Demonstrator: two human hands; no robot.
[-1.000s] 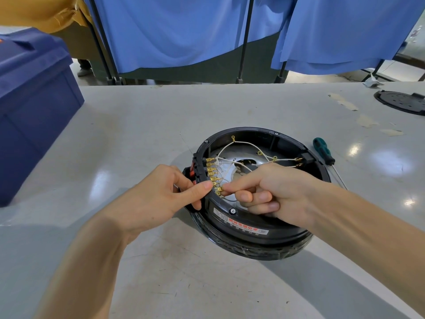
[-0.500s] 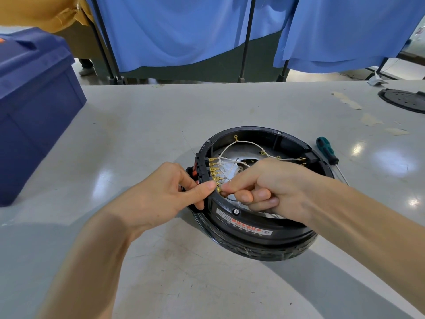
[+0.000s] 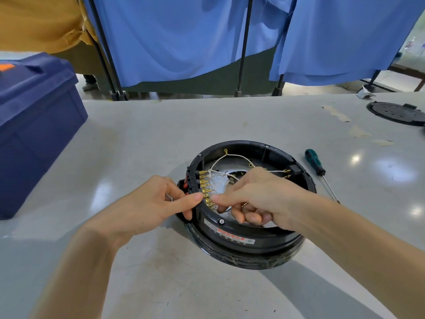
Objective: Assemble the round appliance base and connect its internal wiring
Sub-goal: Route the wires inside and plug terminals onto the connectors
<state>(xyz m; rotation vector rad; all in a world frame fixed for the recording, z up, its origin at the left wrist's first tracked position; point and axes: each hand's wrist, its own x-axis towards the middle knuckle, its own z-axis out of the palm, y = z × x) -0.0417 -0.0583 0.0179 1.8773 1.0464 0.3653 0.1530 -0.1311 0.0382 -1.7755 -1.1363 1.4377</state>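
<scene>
Left hand (image 3: pixel 149 203): thumb and curled fingers clamp the terminal block (image 3: pixel 191 180) at the left of the rim, thumb tip touching the terminal row.
Right hand (image 3: pixel 259 196): forefinger and thumb in a narrow pinch at one of the lower brass spade terminals (image 3: pixel 205 187); the other fingers curl inside the housing. Whether a wire end sits in that pinch cannot be told.

Round appliance base (image 3: pixel 253 247): black, open side up, on the near centre of the table, under both hands.
White wires (image 3: pixel 232 155): looped loosely across the interior, from the terminal row to lugs on the far wall and a connector at the right.

Risk, as judged: the terminals stand close together, so a lead could go onto the wrong tab or seat only partway. A sideways push could bend a tab. Slack wire under the right hand could snag and pull a joined end loose.

Green-handled screwdriver (image 3: pixel 314 161): lies just right of the base.
Grey table (image 3: pixel 207 120): bears all of the above.
Blue toolbox (image 3: pixel 34 134): left edge.
Black perforated disc (image 3: pixel 397 113): far right.
Blue curtains (image 3: pixel 184 38): behind the table.
</scene>
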